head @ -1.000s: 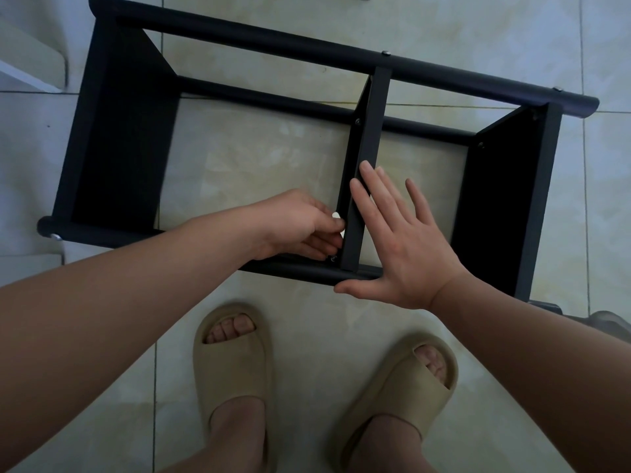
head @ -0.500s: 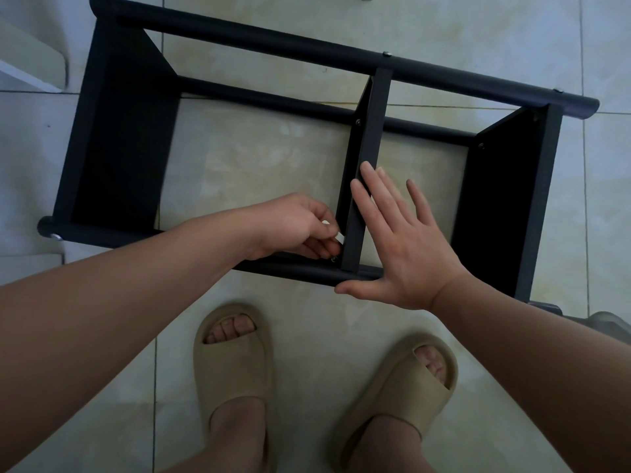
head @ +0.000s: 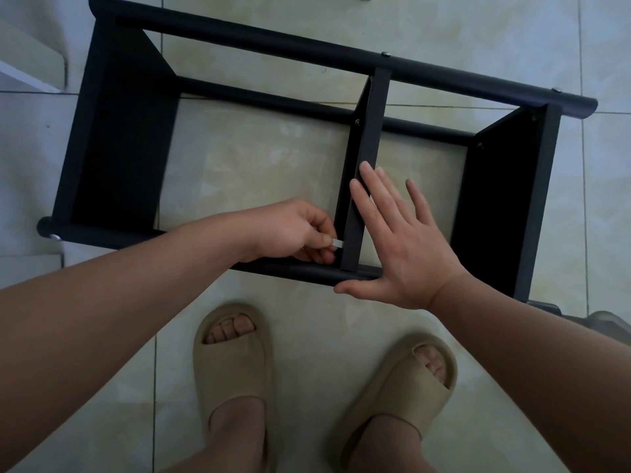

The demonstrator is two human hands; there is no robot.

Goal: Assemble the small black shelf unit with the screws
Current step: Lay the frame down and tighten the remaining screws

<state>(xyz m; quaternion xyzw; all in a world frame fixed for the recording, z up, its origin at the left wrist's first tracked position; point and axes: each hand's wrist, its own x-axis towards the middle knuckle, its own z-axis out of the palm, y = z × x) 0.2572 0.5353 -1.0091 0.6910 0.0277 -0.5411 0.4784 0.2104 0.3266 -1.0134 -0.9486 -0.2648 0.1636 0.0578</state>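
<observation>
The black shelf unit (head: 123, 131) lies on its side on the tiled floor, with round black rails and three flat panels. My left hand (head: 293, 230) pinches a small silver tool (head: 337, 243) at the foot of the middle panel (head: 370, 138), just above the near rail (head: 290, 269). My right hand (head: 403, 240) lies flat with straight fingers against the right face of the middle panel, its thumb along the near rail. Screw heads show on the far rail (head: 386, 54) and at the left end of the near rail (head: 54, 237).
My two feet in beige slippers (head: 235, 363) stand on the floor tiles just in front of the shelf. A white object (head: 30, 56) sits at the upper left. Something grey (head: 607, 322) pokes in at the right edge.
My left hand has turned the small silver tool, whose end has dropped lower beside the middle panel. My right hand and the shelf have stayed where they were.
</observation>
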